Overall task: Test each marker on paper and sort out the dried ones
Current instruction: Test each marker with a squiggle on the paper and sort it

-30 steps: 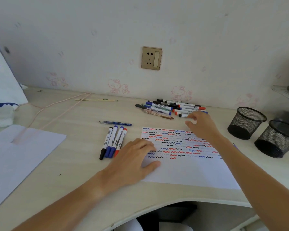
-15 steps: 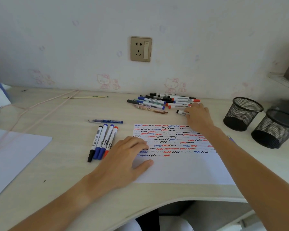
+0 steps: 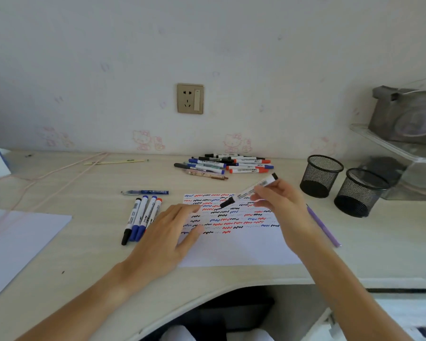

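Right hand (image 3: 279, 201) pinches black marker (image 3: 250, 190) above paper (image 3: 236, 252).

A single head-worn camera is looking forward and down over the bench (image 3: 59, 254), facing the wall at 12 o'clock. It is sitting close: both forearms are entering from 6 o'clock, and the paper (image 3: 236, 252) is lying centre. Edges are bending, probably from the wide lens. No second view is sharing the scene.
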